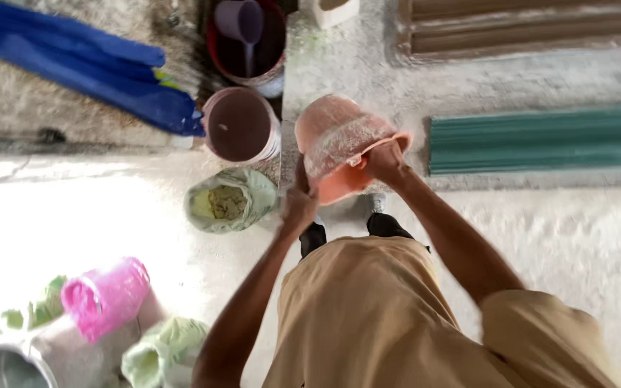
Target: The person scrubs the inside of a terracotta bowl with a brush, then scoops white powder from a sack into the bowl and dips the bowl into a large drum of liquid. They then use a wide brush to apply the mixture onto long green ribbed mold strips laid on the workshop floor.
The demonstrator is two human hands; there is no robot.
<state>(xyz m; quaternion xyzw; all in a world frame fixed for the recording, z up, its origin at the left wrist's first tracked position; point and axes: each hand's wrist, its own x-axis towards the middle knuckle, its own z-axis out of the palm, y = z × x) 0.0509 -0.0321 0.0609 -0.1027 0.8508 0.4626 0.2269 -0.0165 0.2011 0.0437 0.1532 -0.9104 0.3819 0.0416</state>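
I hold an orange plastic bucket (pixel 336 140), dusted with pale powder, tipped over so its bottom points up and away from me. My right hand (pixel 384 159) grips its rim on the right side. My left hand (pixel 298 203) clasps the rim at the lower left. The bucket hangs above the edge of a grey concrete slab (pixel 468 79), just right of a round tub of dark brown liquid (pixel 239 124).
An open green sack of yellowish powder (pixel 228 202) lies left of my hands. A red tub with a purple scoop (pixel 247 32) stands beyond. Blue cloth (pixel 88 61) lies far left, green moulded strips (pixel 540 140) at right, a pink bucket (pixel 106 296) and more sacks at lower left.
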